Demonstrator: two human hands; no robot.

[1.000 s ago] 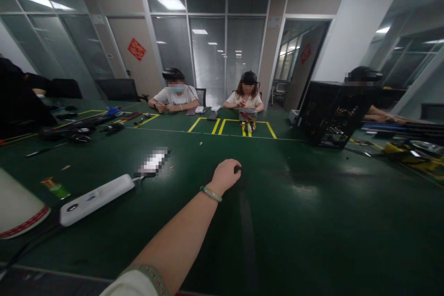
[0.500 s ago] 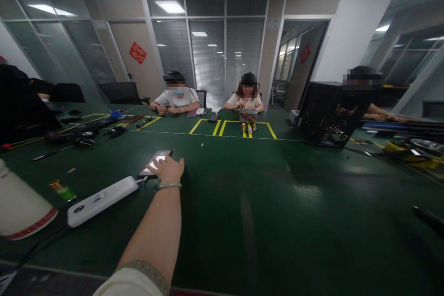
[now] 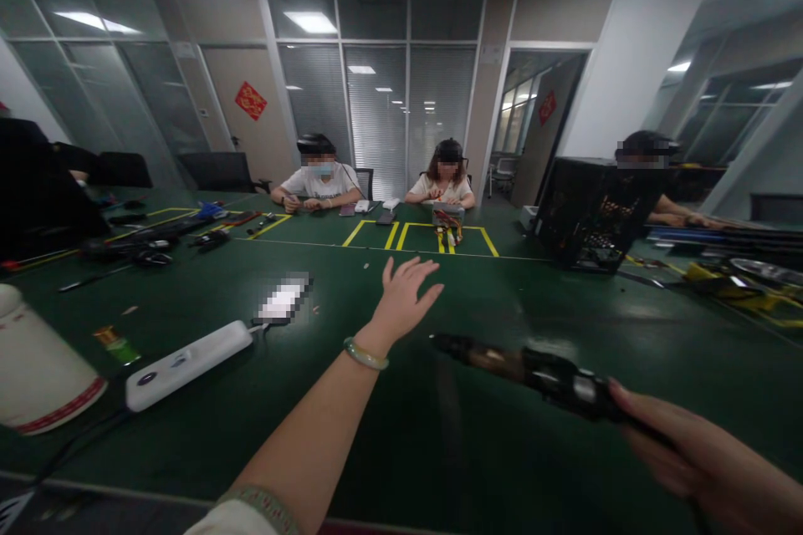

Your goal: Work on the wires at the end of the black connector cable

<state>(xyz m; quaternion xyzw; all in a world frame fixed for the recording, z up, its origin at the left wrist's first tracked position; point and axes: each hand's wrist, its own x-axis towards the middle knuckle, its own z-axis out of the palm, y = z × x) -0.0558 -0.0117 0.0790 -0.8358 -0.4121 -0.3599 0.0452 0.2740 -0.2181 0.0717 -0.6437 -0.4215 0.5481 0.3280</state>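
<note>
In the head view, a long black-and-brown, wand-shaped tool (image 3: 552, 376) has come well into the lower right of the frame, grasped at its rear by the right hand (image 3: 696, 451). The left hand (image 3: 407, 297) has moved off the flat, bright-screened phone (image 3: 283, 298) to the centre; its fingers are spread, holding nothing, near the tool's tip. So one hand is now occupied and the other free. At the left edge of the green table (image 3: 533, 468), a cream, tapered vessel with a red band (image 3: 43, 368) hides its contents; beside it, a small green bottle with a gold cap (image 3: 120, 349) has contents I cannot tell.
</note>
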